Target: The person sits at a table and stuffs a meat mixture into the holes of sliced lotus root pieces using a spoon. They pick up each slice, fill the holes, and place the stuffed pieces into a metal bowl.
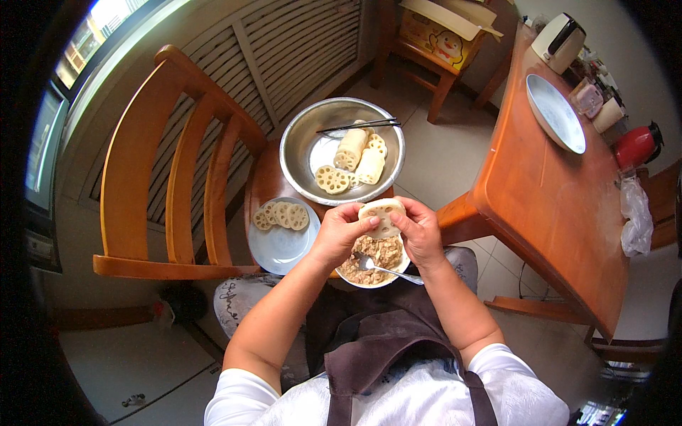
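Observation:
Between my left hand (343, 230) and my right hand (422, 229) is a round lotus root slice (384, 226), pinched at both sides with the thumbs on its face. Right beneath it sits a white bowl (356, 282) of minced filling (379, 253), a metal spoon (391, 270) resting in it. A pale blue plate (277, 247) to the left carries several overlapping lotus root slices (287, 215). Beyond my hands, a large steel basin (298, 154) holds peeled lotus root pieces (352, 149) and cut slices (332, 180), and black chopsticks (362, 125) lie across its upper right part.
The basin and plate stand on a wooden chair (261, 173) with a slatted back. At the right, a wooden table (554, 213) bears a shallow dish (555, 113), a red kettle (634, 146) and a plastic bag (636, 215). A printed box (439, 40) rests on a stool behind.

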